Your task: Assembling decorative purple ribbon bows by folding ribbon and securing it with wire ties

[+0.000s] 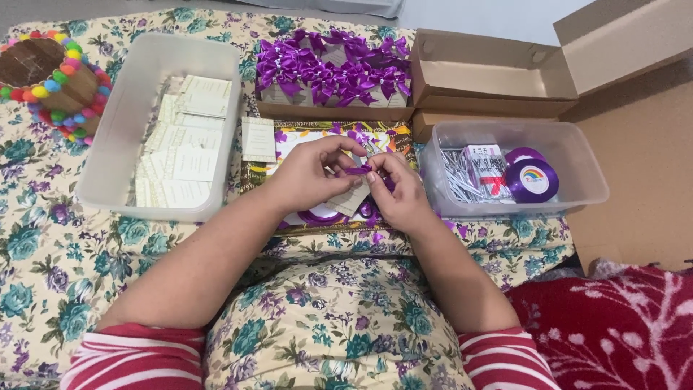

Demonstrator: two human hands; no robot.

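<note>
My left hand [310, 173] and my right hand [401, 191] meet over a patterned board [256, 177] in front of me. Between their fingertips they pinch a small purple ribbon [359, 170] against a cream card [351, 200] that the left hand holds. A loop of purple ribbon [321, 215] lies on the board under the hands. Just beyond, an open cardboard tray [332, 110] carries several finished cards with purple bows [332, 68].
A clear plastic tub [108, 144] of cream cards [189, 141] stands at the left, with one card [258, 139] beside it. A second tub [585, 177] at the right holds a purple ribbon spool [533, 179] and small packets. An open cardboard box [491, 76] sits behind; a pompom-trimmed basket [50, 83] is far left.
</note>
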